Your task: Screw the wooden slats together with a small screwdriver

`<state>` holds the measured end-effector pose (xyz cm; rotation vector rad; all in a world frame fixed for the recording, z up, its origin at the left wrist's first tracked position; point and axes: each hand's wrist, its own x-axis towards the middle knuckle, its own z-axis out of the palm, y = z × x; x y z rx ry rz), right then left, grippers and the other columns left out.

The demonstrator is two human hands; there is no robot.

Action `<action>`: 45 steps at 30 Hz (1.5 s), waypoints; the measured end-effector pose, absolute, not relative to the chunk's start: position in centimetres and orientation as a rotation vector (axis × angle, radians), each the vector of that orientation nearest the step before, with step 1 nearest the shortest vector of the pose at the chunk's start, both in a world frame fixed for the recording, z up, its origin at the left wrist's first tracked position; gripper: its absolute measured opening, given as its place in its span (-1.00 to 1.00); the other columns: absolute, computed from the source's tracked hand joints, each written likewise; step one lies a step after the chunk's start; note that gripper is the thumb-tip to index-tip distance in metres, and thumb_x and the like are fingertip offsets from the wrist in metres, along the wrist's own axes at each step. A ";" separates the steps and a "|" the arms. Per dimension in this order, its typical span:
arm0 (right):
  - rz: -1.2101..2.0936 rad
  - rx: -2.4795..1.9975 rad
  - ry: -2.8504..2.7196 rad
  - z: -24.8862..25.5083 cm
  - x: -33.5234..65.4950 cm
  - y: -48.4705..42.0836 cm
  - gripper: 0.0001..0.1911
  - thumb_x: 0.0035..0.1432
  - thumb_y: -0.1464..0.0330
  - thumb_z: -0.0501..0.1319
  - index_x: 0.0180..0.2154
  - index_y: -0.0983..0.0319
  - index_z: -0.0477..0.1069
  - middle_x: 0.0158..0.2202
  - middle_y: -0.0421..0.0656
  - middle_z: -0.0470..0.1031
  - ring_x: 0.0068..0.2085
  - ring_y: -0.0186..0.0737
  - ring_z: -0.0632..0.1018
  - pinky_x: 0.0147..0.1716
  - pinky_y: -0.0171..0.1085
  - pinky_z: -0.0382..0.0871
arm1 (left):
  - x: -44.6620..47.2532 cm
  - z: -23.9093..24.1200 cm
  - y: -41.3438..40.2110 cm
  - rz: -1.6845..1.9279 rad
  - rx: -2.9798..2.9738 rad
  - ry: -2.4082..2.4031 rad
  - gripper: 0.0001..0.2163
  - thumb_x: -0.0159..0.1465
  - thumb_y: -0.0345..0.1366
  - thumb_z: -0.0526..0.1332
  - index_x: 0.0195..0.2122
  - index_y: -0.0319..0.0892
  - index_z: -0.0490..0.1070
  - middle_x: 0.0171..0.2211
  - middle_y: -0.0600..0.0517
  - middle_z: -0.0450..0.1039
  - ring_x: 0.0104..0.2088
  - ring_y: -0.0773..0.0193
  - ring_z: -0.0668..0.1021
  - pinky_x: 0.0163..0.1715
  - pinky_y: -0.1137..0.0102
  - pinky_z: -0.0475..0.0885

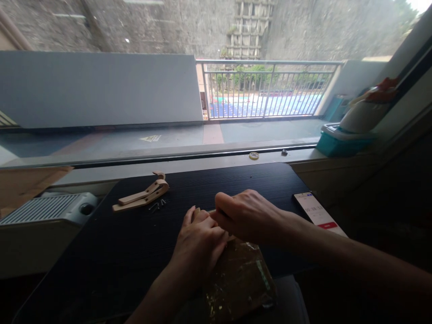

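A pale wooden piece (232,238), mostly hidden, is at the near middle of the black table (101,252). The left hand (202,236) grips it; the right hand (243,212) curls over it, its grip I cannot tell. Farther left, wooden hooks (143,200) lie near screws (157,206).

From where I'm standing: both forearms bare, hands meeting out front, approx. center. L forearm (162,285) comes up from the bottom edge, angled fwd & a bit to the person's R, L wrist (177,261) fairly straight. L grip (201,235) is back-of-hand up, fingers bent over & curled in, a couple of tips poking fwd on the far side. R forearm (324,249) cuts in from the R edge, nearly sideways, sloping up to the R wrist (280,222). R grip (243,213) sits just above/beside the L one, knuckles high, fingers bunched, index sharply bent; fingertips mostly hidden, so can't tell exact hold.
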<state>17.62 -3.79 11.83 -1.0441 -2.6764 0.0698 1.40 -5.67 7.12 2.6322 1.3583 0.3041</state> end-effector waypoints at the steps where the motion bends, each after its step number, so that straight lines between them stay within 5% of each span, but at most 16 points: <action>1: 0.050 -1.021 -2.694 11.8 17.6 -4.0 -0.83 0.27 0.40 -0.04 -0.39 0.23 0.21 -0.59 -0.31 0.18 -0.62 -0.43 0.09 -0.59 -0.31 -0.16 | 1.4 7.2 -5.7 0.306 2.631 1.353 -0.85 0.18 -0.34 0.16 -0.36 0.00 0.53 -0.25 0.05 0.52 -0.07 0.07 0.41 0.14 -0.13 0.02; 5: 0.033 -0.973 -2.757 12.1 17.3 -4.4 -0.87 0.21 0.49 0.00 -0.41 0.24 0.20 -0.57 -0.30 0.25 -0.61 -0.44 0.13 -0.59 -0.32 -0.14 | 1.4 7.3 -5.7 0.307 2.618 1.354 -0.83 0.20 -0.31 0.14 -0.28 -0.02 0.52 -0.22 0.02 0.53 -0.06 0.05 0.42 0.13 -0.12 0.05; 19: 0.127 -1.090 -2.851 14.6 18.2 -3.5 -0.88 0.19 0.32 0.05 -0.31 0.22 0.29 -0.56 -0.25 0.38 -0.60 -0.39 0.24 -0.57 -0.30 -0.13 | 1.2 7.3 -5.7 0.294 2.634 1.349 -0.85 0.19 -0.35 0.16 -0.34 -0.01 0.53 -0.19 0.06 0.50 -0.06 0.09 0.41 0.14 -0.12 0.03; 45: 0.063 -1.078 -2.976 16.2 17.8 -3.0 -0.81 0.27 0.35 0.01 -0.31 0.27 0.33 -0.57 -0.23 0.33 -0.60 -0.39 0.23 -0.59 -0.32 -0.10 | 1.4 7.3 -5.7 0.254 2.648 1.370 -0.86 0.19 -0.34 0.16 -0.41 -0.01 0.52 -0.29 0.08 0.50 -0.11 0.14 0.42 0.15 -0.10 0.00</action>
